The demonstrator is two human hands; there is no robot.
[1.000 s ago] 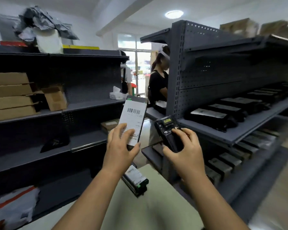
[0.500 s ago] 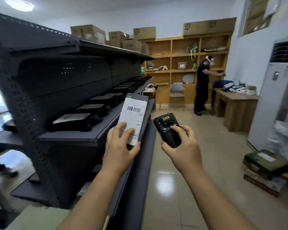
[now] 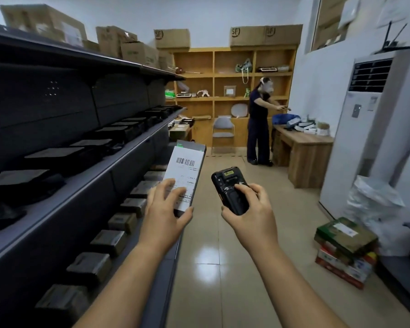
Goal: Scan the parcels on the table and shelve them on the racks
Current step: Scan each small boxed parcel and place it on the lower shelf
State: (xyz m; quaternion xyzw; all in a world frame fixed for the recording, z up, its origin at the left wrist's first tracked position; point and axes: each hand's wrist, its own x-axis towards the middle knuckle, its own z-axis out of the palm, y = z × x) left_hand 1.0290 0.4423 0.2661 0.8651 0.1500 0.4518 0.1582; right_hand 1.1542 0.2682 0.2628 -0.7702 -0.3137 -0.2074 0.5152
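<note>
The parcel (image 3: 186,172), a flat dark packet with a white barcode label facing the camera, stands nearly upright in the left hand (image 3: 165,210). The fingers (image 3: 169,189) are spread over the lower part of the label and the thumb presses the packet's lower right edge, so the grip is a pinch at the bottom end; the barcode sits above the fingertips.

Just to the right of those fingers, not touching the parcel, is a black scanner (image 3: 230,189), gripped by the right hand (image 3: 252,215). That hand's fingers (image 3: 247,188) curl over its lower half, and its small screen points up and away from the knuckles.

To the left of the left hand runs a dark rack (image 3: 100,172): black packets (image 3: 90,146) on the shelf above finger height, brown boxes (image 3: 110,241) on the shelf below the wrist.

Far beyond both hands, another person (image 3: 258,124) stands at a wooden table (image 3: 307,150). Right of the right hand, a stack of boxes (image 3: 344,250) rests on the tiled floor (image 3: 223,292).
</note>
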